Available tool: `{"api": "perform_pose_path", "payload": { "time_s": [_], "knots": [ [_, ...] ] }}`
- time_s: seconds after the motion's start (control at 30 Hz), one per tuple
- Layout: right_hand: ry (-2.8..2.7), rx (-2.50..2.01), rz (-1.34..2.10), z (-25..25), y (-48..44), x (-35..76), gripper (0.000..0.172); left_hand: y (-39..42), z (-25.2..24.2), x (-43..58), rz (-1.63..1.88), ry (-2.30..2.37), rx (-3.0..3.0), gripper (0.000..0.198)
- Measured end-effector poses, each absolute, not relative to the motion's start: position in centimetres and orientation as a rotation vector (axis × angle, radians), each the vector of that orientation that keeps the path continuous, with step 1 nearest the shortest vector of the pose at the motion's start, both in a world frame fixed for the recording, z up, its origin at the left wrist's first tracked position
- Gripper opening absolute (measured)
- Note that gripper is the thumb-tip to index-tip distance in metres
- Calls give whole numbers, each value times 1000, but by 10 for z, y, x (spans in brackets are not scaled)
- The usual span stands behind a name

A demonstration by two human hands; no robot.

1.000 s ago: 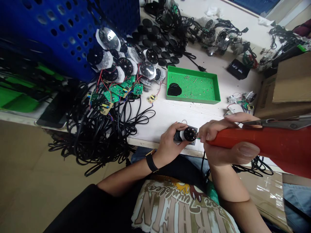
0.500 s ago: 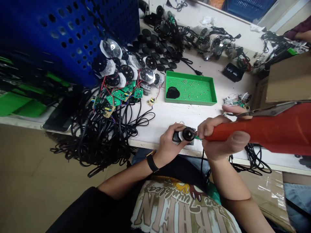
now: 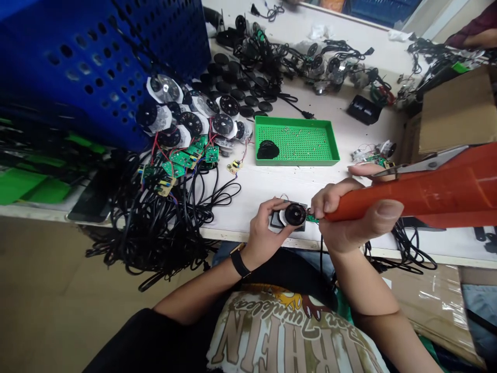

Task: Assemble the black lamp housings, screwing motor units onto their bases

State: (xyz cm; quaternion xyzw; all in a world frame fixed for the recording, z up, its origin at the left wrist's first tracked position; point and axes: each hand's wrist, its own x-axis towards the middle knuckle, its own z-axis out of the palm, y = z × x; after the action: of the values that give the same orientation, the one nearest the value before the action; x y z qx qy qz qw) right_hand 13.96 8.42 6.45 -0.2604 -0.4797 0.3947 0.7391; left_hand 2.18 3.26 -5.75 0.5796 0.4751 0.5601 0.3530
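My left hand (image 3: 266,224) is closed round a small motor unit (image 3: 295,214) with a round black face and a white body. The unit sits over a dark block (image 3: 276,219) near the table's front edge. My right hand (image 3: 345,223) grips a red-orange power screwdriver (image 3: 435,191) with a metal lever along its upper side. The tool's tip is hidden behind the fingers, so contact with the motor unit cannot be seen. A small green circuit board (image 3: 312,215) shows between my hands.
A green perforated tray (image 3: 330,159) holds small screws and thin black discs. To the left lie several motor units (image 3: 190,124), circuit boards (image 3: 173,170) and tangled black cables (image 3: 186,207). A blue crate (image 3: 116,62) stands behind them. At right is a cardboard box (image 3: 456,111).
The whole view has shifted slightly. Both hands keep nearly the same place at the motor unit, and the screwdriver stays in my right hand with its rear end a little higher.
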Motion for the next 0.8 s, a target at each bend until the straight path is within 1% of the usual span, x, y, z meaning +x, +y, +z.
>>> {"api": "perform_pose_path", "payload": {
  "time_s": [0.2, 0.37, 0.5, 0.57, 0.73, 0.8],
  "knots": [
    [-1102, -512, 882, 55, 82, 139, 36, 32, -61, 22, 1457, 1234, 1489, 61],
    [-1089, -539, 893, 57, 80, 141, 40, 32, -60, 22, 1455, 1218, 1475, 59],
    [-1089, -547, 851, 62, 81, 141, 37, 31, -60, 23, 1451, 1238, 1496, 58],
    [-1086, -562, 792, 63, 85, 141, 36, 31, -60, 23, 1452, 1263, 1520, 57],
    [-1069, -669, 512, 55, 111, 147, 30, 30, -61, 21, 1451, 1260, 1584, 53],
    [-1088, -754, 485, 49, 125, 151, 29, 30, -62, 19, 1434, 1245, 1590, 52]
  ]
}}
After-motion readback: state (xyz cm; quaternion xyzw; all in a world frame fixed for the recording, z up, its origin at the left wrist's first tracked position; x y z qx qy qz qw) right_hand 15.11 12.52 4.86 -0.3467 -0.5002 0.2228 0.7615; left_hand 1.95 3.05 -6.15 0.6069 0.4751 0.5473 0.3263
